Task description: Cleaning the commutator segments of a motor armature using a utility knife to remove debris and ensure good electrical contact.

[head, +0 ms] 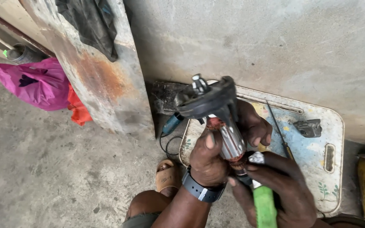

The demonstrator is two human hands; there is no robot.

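Left hand (210,158) grips motor armature (229,137) — right hand (275,185) holds green-handled tool (265,207).

Tray (332,126), perhaps plastic, on concrete floor (43,169)

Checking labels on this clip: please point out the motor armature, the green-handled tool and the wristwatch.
motor armature (232,141): head view, on its grey laminated core.
green-handled tool (264,207): head view, on the green handle.
wristwatch (201,191): head view, on the dark strap at the left wrist.

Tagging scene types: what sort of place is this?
Likely an informal outdoor repair spot: bare concrete floor, a rusty metal sheet against the wall, and a power-tool armature held over a worn tray.
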